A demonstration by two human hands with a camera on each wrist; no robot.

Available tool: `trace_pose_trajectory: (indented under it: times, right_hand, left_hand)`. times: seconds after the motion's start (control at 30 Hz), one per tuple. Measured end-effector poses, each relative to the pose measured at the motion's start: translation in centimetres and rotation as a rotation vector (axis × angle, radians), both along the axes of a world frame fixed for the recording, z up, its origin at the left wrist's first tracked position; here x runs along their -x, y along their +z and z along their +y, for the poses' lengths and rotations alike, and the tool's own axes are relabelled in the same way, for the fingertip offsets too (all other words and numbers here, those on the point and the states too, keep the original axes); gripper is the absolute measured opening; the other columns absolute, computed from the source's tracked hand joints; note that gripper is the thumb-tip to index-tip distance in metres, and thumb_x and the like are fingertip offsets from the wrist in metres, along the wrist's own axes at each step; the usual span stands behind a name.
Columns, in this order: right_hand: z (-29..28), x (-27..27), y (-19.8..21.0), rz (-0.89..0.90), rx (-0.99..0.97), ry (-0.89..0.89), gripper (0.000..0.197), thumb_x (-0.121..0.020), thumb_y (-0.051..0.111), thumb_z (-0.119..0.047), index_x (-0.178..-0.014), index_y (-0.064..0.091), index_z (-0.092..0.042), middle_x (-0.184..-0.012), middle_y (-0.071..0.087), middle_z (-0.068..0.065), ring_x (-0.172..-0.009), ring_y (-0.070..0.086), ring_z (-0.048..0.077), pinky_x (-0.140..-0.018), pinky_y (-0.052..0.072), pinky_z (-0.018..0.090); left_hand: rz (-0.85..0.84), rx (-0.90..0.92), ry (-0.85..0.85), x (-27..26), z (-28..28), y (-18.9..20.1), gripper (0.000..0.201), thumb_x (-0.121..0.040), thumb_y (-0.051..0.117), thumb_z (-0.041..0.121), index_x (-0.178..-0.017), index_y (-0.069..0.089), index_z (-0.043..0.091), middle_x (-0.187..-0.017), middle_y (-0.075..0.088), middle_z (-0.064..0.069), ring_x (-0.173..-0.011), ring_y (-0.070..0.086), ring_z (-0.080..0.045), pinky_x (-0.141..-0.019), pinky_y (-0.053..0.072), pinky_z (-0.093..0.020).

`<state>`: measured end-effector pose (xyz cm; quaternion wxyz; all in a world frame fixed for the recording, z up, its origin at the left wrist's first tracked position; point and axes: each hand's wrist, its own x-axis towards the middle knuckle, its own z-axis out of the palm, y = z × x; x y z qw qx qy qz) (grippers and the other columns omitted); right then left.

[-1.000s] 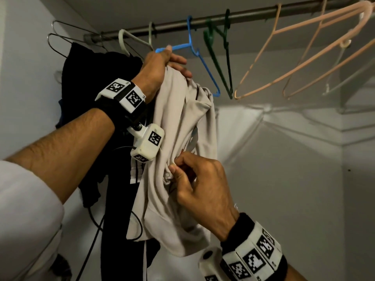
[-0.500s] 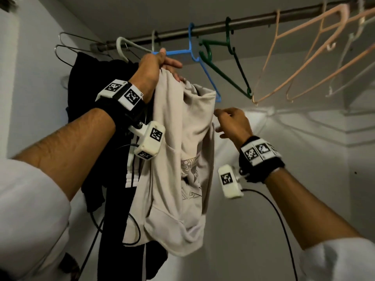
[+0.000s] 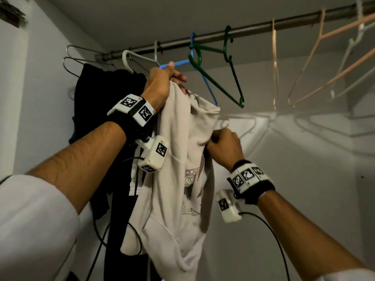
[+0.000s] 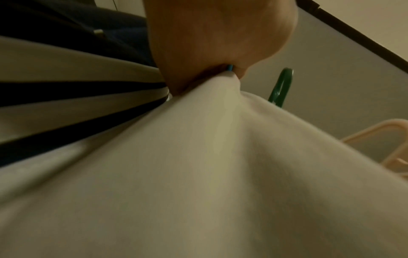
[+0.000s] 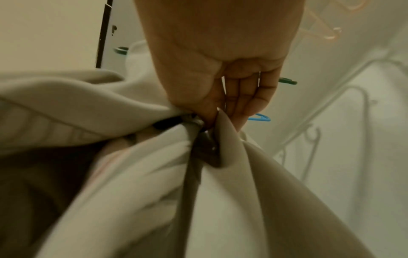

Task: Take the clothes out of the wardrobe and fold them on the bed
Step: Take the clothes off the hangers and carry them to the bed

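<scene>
Two hands work on one beige sweatshirt [image 3: 174, 179] up at the wardrobe rail [image 3: 253, 29]. The left hand [image 3: 160, 86] is high on the left, its fingers curled tight around the top of the sweatshirt and the blue hanger [image 3: 205, 82] inside it. The right hand [image 3: 223, 147] is lower and to the right, and it pinches a bunch of the cloth between thumb and fingers [image 5: 240, 99].

The sweatshirt hangs down in front of the dark clothes [image 3: 97, 110] on the left, and its far shoulder sits on the hanger's arm.

To do this well, I think the left hand should keep the hanger steady while the right hand pulls the cloth down and off the hanger's end. Pull slowly, so the neck does not stretch. Watch the green hanger [image 3: 221, 78] just beside it, which could catch or fall.
</scene>
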<state>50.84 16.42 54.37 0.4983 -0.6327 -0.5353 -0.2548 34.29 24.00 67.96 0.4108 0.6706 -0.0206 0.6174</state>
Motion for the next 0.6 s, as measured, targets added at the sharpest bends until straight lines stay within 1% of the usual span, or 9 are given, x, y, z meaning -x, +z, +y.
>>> trace_pose_trajectory:
  times: [0.07, 0.13, 0.17, 0.23, 0.3, 0.33, 0.4, 0.53, 0.6]
  right_hand:
    - [-0.9, 0.3, -2.8, -0.048, 0.026, 0.007, 0.03, -0.081, 0.054, -0.028, -0.053, 0.046, -0.018, -0.055, 0.054, 0.0, -0.059, 0.056, 0.029, -0.057, 0.044, 0.034]
    - [-1.9, 0.6, -5.4, -0.071, 0.004, 0.031, 0.042, -0.09, 0.059, -0.024, -0.052, 0.04, -0.021, -0.048, 0.044, -0.004, -0.049, 0.043, 0.014, -0.05, 0.036, 0.032]
    - [-2.4, 0.6, -6.3, -0.07, -0.013, 0.044, 0.044, -0.091, 0.06, -0.022, -0.053, 0.039, -0.021, -0.047, 0.041, -0.003, -0.047, 0.039, 0.012, -0.049, 0.031, 0.028]
    - [-3.2, 0.7, -7.4, -0.06, -0.035, 0.096, 0.042, -0.091, 0.061, -0.02, -0.055, 0.04, -0.017, -0.047, 0.04, -0.001, -0.047, 0.035, 0.015, -0.049, 0.029, 0.03]
    - [-4.0, 1.0, -7.7, -0.061, -0.049, 0.15, 0.037, -0.091, 0.061, -0.019, -0.057, 0.045, -0.014, -0.049, 0.044, 0.0, -0.047, 0.034, 0.013, -0.049, 0.032, 0.033]
    - [-4.4, 1.5, -7.8, -0.076, -0.049, 0.172, 0.036, -0.091, 0.06, -0.018, -0.058, 0.047, -0.013, -0.05, 0.046, 0.001, -0.047, 0.034, 0.013, -0.049, 0.032, 0.032]
    - [-5.2, 2.6, -8.2, -0.126, -0.048, 0.199, 0.036, -0.092, 0.059, -0.019, -0.06, 0.046, -0.012, -0.05, 0.045, 0.001, -0.047, 0.033, 0.013, -0.048, 0.029, 0.03]
    - [-5.7, 3.7, -9.3, -0.203, -0.031, 0.195, 0.035, -0.093, 0.056, -0.02, -0.061, 0.045, -0.012, -0.052, 0.043, 0.001, -0.048, 0.033, 0.016, -0.049, 0.034, 0.037]
    - [-5.9, 3.5, -9.2, -0.193, -0.013, 0.176, 0.035, -0.093, 0.056, -0.021, -0.06, 0.049, -0.012, -0.051, 0.047, 0.002, -0.046, 0.036, 0.015, -0.049, 0.035, 0.036]
  left_hand:
    - [0.023, -0.04, 0.052, -0.1, 0.0, -0.4, 0.052, -0.11, 0.036, 0.029, -0.079, 0.065, 0.0, -0.055, 0.066, -0.005, -0.052, 0.063, -0.023, -0.068, 0.057, -0.037]
    - [0.034, -0.069, 0.063, -0.3, 0.0, -0.7, 0.053, -0.111, 0.034, 0.029, -0.079, 0.067, 0.001, -0.054, 0.065, -0.007, -0.054, 0.065, -0.023, -0.071, 0.058, -0.037]
    - [0.04, -0.081, 0.061, -0.4, -0.1, -0.7, 0.055, -0.111, 0.032, 0.029, -0.08, 0.068, 0.002, -0.052, 0.064, -0.008, -0.055, 0.066, -0.024, -0.074, 0.059, -0.036]
    - [0.048, -0.095, 0.059, -0.4, -0.3, -0.7, 0.058, -0.112, 0.028, 0.03, -0.081, 0.068, 0.001, -0.05, 0.063, -0.009, -0.057, 0.067, -0.024, -0.077, 0.059, -0.035]
    - [0.044, -0.066, 0.024, -0.5, -0.5, -0.6, 0.059, -0.112, 0.027, 0.03, -0.08, 0.067, 0.001, -0.05, 0.063, -0.009, -0.053, 0.065, -0.022, -0.072, 0.059, -0.031]
    - [0.038, -0.043, -0.006, -0.4, -0.6, -0.5, 0.06, -0.112, 0.026, 0.03, -0.079, 0.066, 0.0, -0.049, 0.063, -0.009, -0.051, 0.064, -0.022, -0.069, 0.058, -0.029]
    - [0.026, -0.011, -0.043, 0.0, -0.6, -0.2, 0.06, -0.112, 0.026, 0.031, -0.077, 0.065, 0.0, -0.051, 0.064, -0.01, -0.051, 0.062, -0.022, -0.068, 0.057, -0.03]
    - [0.014, 0.02, -0.053, 0.5, -0.9, -0.3, 0.059, -0.112, 0.028, 0.031, -0.078, 0.065, 0.0, -0.057, 0.067, -0.013, -0.055, 0.065, -0.024, -0.063, 0.056, -0.029]
    - [0.002, 0.038, -0.074, 0.5, -1.4, -0.3, 0.057, -0.112, 0.03, 0.03, -0.08, 0.065, -0.002, -0.054, 0.065, -0.012, -0.052, 0.065, -0.023, -0.059, 0.055, -0.027]
